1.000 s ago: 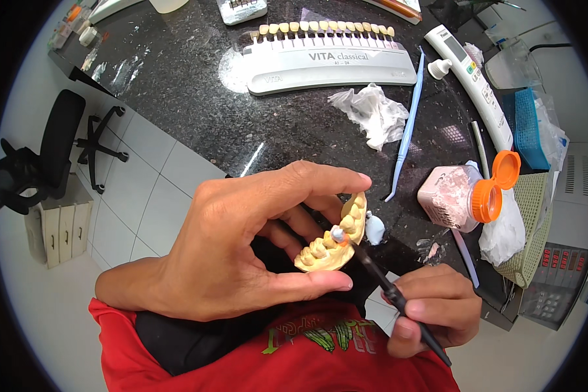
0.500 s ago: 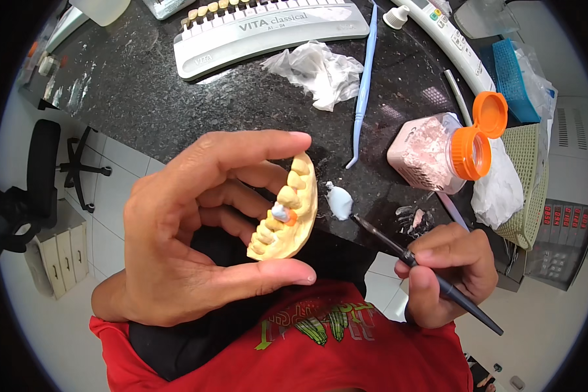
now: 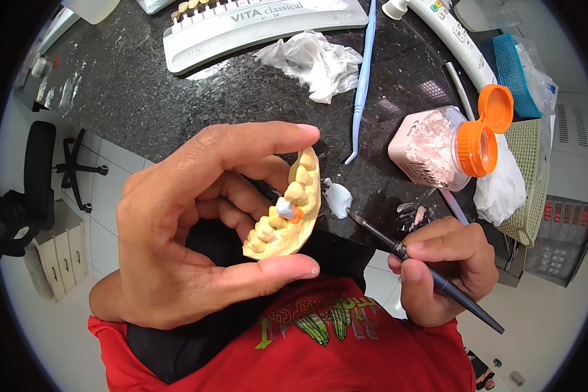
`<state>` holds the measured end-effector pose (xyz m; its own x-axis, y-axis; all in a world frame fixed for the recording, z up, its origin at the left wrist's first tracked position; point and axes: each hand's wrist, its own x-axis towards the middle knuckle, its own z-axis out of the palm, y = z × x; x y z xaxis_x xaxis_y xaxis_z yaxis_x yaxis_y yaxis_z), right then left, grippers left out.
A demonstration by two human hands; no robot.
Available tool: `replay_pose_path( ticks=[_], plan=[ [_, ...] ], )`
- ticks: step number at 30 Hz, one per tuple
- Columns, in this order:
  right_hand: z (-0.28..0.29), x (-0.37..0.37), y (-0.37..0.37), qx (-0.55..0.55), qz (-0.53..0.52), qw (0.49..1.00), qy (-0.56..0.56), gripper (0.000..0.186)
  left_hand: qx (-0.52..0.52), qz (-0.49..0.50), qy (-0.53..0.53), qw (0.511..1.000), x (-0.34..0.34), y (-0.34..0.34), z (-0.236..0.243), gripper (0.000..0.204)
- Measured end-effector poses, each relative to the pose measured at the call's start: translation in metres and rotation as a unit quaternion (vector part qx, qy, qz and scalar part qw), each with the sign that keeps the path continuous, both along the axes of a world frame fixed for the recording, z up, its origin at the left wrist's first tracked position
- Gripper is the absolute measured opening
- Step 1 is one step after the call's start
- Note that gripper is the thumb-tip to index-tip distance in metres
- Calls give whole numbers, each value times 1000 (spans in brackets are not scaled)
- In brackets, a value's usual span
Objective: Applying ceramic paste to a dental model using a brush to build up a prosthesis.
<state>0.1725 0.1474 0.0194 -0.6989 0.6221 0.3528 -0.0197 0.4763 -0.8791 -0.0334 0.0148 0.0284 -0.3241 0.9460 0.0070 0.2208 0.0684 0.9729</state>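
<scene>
My left hand [image 3: 176,222] grips a yellow plaster dental model [image 3: 300,225] by its two ends, between index finger and thumb. The row of teeth faces left; one tooth [image 3: 285,208] is coated whitish, with an orange patch beside it. My right hand [image 3: 447,268] pinches a thin dark brush [image 3: 431,276] like a pen. Its tip touches or hovers at the edge of a pale bluish-white paste blob [image 3: 338,199] on the black counter; contact is hard to tell.
Right of the paste lies a clear jar of pinkish powder [image 3: 428,147] with its orange lid flipped back. Beyond are a blue dental instrument [image 3: 362,85], crumpled tissue [image 3: 317,62] and a tooth shade guide [image 3: 261,29]. A green basket [image 3: 526,170] stands far right.
The view has shifted slightly, with the counter items sitting a little higher. My left hand has tilted the model slightly. The brush stays by the paste, its tip slightly farther left.
</scene>
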Motion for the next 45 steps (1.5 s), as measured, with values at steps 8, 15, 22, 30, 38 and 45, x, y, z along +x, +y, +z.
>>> replay_pose_path(
  ticks=[8, 15, 22, 30, 38, 45],
  plan=[
    [0, -1, 4, 20, 33, 999, -8, 19, 1, -3, 3, 1000, -1, 1, -1, 87],
    [2, 3, 3, 5, 51, 998, 43, 22, 8, 5, -16, 1000, 0, 1, 1, 83],
    [1, -3, -1, 33, 112, 983, 141, 23, 33, -4, -39, 999, 1, 0, -4, 75],
    [-1, -18, -4, 93, 86, 984, 129, 20, 53, -10, -31, 998, 0, 1, -6, 74],
    [-2, -18, -2, 96, 107, 984, 105, 25, 58, -8, -35, 998, 0, 1, -8, 74],
    [0, -18, -1, 93, 115, 984, 99, 26, 56, -8, -35, 998, 0, 1, -7, 74]
  ],
)
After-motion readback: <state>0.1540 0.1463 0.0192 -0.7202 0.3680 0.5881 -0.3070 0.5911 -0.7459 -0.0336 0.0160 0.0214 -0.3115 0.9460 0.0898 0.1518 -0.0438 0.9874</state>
